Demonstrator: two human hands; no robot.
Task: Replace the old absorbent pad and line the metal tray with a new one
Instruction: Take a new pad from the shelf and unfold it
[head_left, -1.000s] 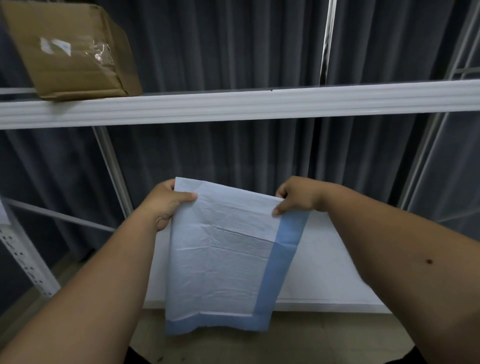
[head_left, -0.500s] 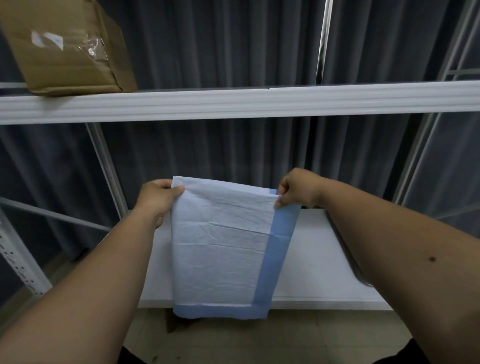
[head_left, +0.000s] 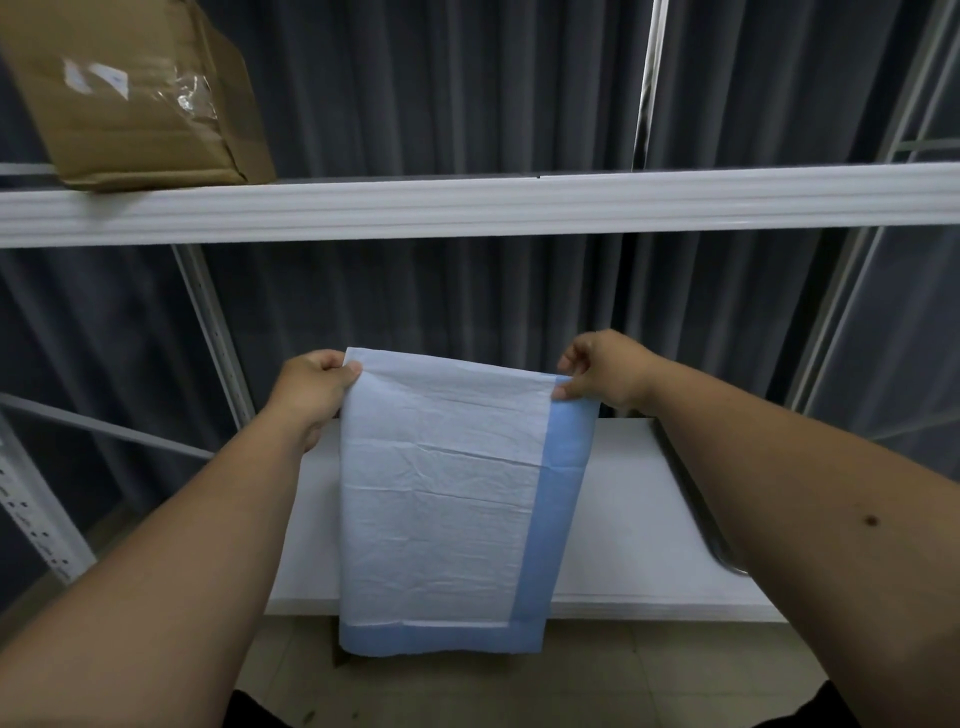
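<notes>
Head view: your left hand and right hand each pinch a top corner of the blue-edged pad, hanging above the white shelf.

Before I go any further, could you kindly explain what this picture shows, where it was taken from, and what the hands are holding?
No machine here: a person wears a camera on the head, looking forward and down at their own bare arms. The left hand and right hand each pinch a top corner of a pad, white with blue borders, which hangs down partly folded. Behind it is a white shelf, with what looks like a metal rim at its right edge. A cardboard box sits on the upper shelf, before grey curtains.
</notes>
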